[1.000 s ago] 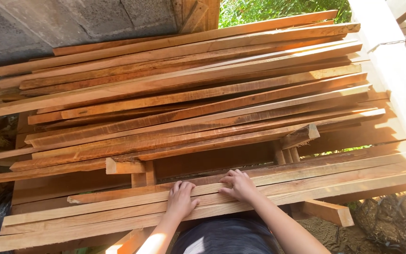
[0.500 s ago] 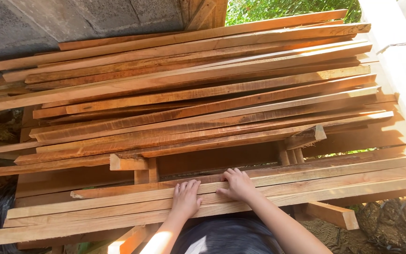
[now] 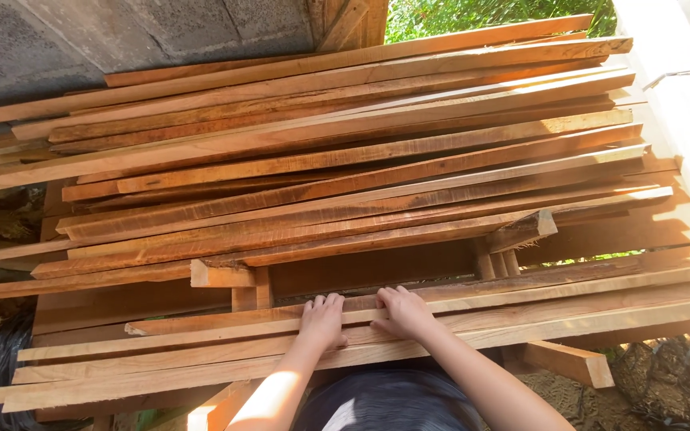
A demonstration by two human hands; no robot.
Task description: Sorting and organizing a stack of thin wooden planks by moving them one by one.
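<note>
Beside a grey block wall (image 3: 121,32), a person leans over a rough rack of long reddish-brown sawn wooden planks (image 3: 345,160), both hands laid side by side on the nearest layer. The left hand (image 3: 323,319) lies palm down with its fingers hooked over the far edge of a narrow pale timber strip (image 3: 201,323); the right hand (image 3: 406,313) rests just beside it, fingers spread and curled over the same strip's edge. Neither hand is clenched round the wood; both press and grip only at the fingertips. The strip lies flat among similar lengths on the lower tier, below the deeper, loosely stacked upper pile carried on short wooden cross blocks (image 3: 225,275). A white post (image 3: 672,104) stands at the right, green foliage (image 3: 473,14) beyond. Judging by the uneven stacking, a tug on one strip could drag its neighbours askew, and the rough-sawn edges could leave splinters in bare fingers.
</note>
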